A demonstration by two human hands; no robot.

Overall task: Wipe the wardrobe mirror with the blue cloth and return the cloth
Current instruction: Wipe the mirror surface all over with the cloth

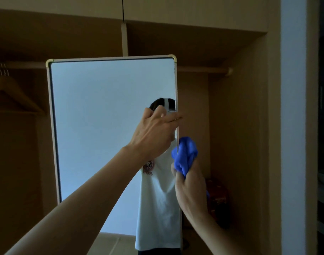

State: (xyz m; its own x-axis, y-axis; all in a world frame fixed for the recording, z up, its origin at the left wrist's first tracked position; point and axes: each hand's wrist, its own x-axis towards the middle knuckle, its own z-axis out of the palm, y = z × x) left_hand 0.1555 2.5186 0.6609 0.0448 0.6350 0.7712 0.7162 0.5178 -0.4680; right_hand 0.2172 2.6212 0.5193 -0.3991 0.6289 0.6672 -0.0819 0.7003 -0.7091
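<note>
A tall mirror (102, 111) with a pale frame and brass corner caps stands in the open wardrobe. My left hand (155, 131) rests on its right edge at mid height, fingers curled around the frame. Just below, my right hand (190, 188) grips a bunched blue cloth (185, 155), which touches the mirror's right edge. The glass reflects a pale wall and a person in a white T-shirt.
A wooden hanger (12, 94) hangs on the rail at the left. Another rail (203, 69) crosses the right compartment, with a dark red object (217, 197) low behind the mirror. The wardrobe's side panel (273, 126) and a white wall (293, 126) stand at the right.
</note>
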